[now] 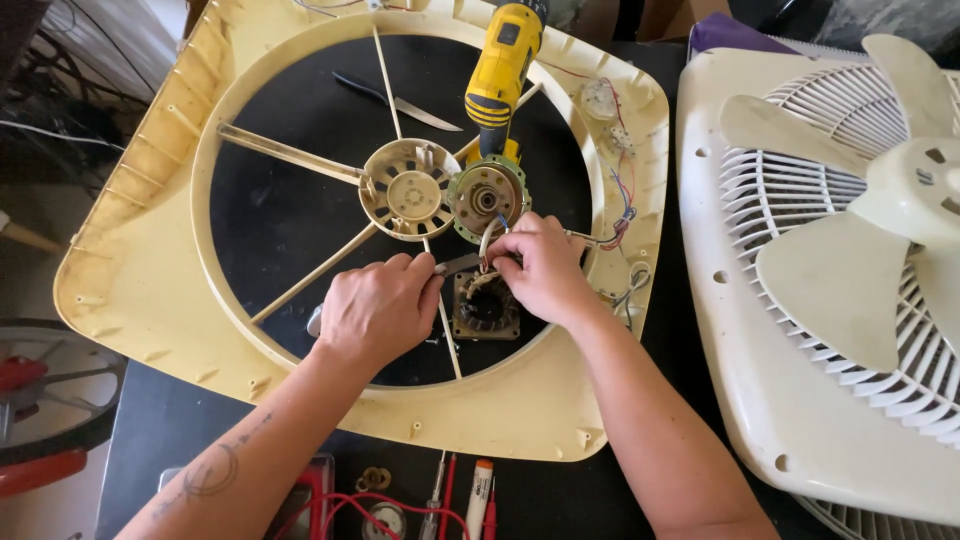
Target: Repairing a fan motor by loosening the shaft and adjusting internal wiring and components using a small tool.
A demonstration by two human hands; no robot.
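A yellow drill (502, 62) lies at the top. A white fan (850, 250) sits on the right. A knife (398, 101) rests on the black table (170, 425).

— Do you wear sleeves or gloves?
— No. Your left hand (378, 305) and right hand (545, 268) are bare, both forearms too. Your left forearm has a line tattoo (212, 470) with a circle.
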